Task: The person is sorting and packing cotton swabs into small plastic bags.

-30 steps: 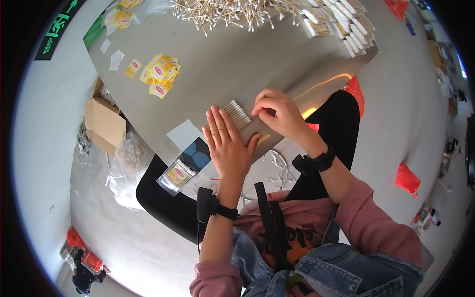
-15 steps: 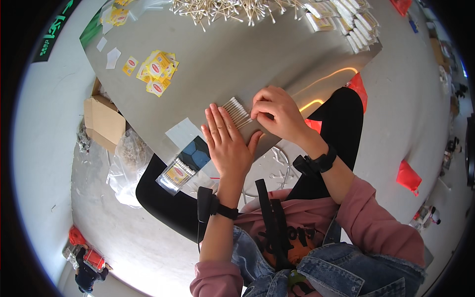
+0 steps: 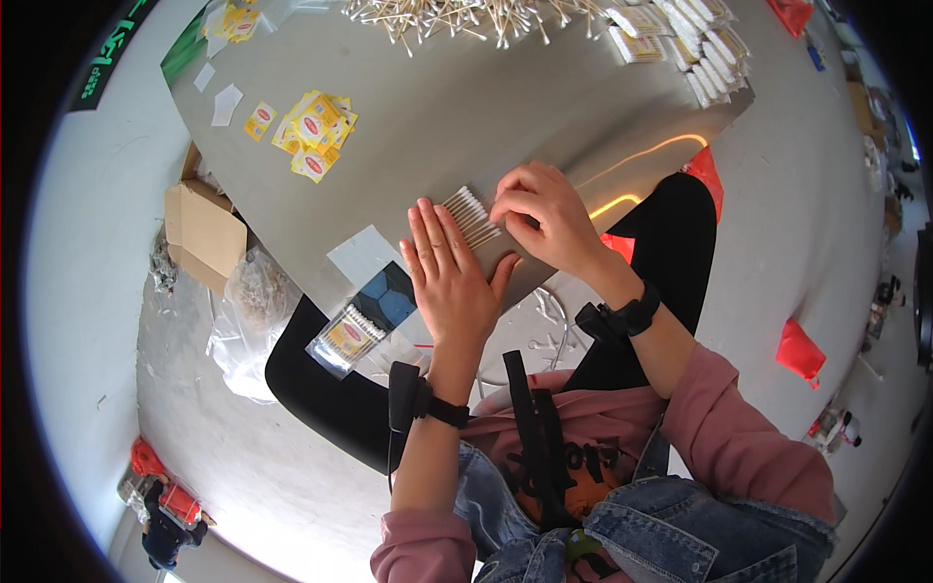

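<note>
A row of cotton swabs lies side by side on the metal table. My left hand rests flat along the row's left side, fingers straight and together, thumb out to the right. At the right end of the row, my right hand is closed, its fingertips bent down against the swabs; what they pinch, if anything, is hidden. Left of my left hand, a filled clear pack of swabs with a yellow label lies at the table edge, beside a dark blue patterned pad and a pale translucent sheet.
Yellow labels lie heaped at the table's left. Loose swabs pile up along the far side, with stacked filled packs to their right. A cardboard box and a clear plastic bag stand left of the table.
The view has shifted slightly. Both hands keep nearly the same place and pose around the row of swabs.
</note>
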Tool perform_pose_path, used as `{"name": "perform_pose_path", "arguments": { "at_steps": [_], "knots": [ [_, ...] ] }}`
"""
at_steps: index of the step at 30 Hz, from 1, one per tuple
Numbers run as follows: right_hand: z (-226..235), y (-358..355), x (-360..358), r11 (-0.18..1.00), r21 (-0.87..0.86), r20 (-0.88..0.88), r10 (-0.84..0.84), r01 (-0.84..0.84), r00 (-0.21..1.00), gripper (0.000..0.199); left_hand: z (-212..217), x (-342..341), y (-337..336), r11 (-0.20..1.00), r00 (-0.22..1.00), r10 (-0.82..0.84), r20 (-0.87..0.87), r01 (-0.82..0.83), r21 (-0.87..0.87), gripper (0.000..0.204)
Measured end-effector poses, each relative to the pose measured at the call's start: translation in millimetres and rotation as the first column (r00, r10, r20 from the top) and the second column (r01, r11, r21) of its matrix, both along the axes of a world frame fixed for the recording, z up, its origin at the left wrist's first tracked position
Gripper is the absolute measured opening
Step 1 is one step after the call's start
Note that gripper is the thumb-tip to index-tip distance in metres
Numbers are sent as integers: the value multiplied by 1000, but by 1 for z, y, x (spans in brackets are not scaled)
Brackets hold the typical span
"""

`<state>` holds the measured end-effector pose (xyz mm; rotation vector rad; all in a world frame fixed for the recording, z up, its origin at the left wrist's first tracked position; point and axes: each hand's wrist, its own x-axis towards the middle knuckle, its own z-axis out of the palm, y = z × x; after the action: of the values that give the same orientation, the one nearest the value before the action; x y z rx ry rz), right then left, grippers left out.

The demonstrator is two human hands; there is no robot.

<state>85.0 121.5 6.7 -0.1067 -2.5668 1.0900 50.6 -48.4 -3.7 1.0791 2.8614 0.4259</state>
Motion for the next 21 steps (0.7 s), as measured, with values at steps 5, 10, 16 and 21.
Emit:
{"name": "perform_pose_path", "arguments": {
  "at_steps": [5, 10, 16, 21],
  "knots": [
    [-1, -2, -4, 1000, -4, -7, -20, 20, 1000, 18, 0, 0, 1, 1000, 1000, -1, -2, 1, 2, 99],
    [-1, -1, -5, 1000, 20, -29, 2, -1, 1000, 17, 2, 0, 1, 1000, 1000, 0, 15, 0, -8, 99],
    [1, -3, -5, 1000, -17, 22, -17, 17, 1000, 15, 1, 0, 0, 1000, 1000, 1, 12, -1, -2, 99],
    [-1, -2, -7, 1000, 21, 9, -19, 18, 1000, 17, 1, 0, 1, 1000, 1000, 1, 12, -1, 2, 99]
  ]
}}
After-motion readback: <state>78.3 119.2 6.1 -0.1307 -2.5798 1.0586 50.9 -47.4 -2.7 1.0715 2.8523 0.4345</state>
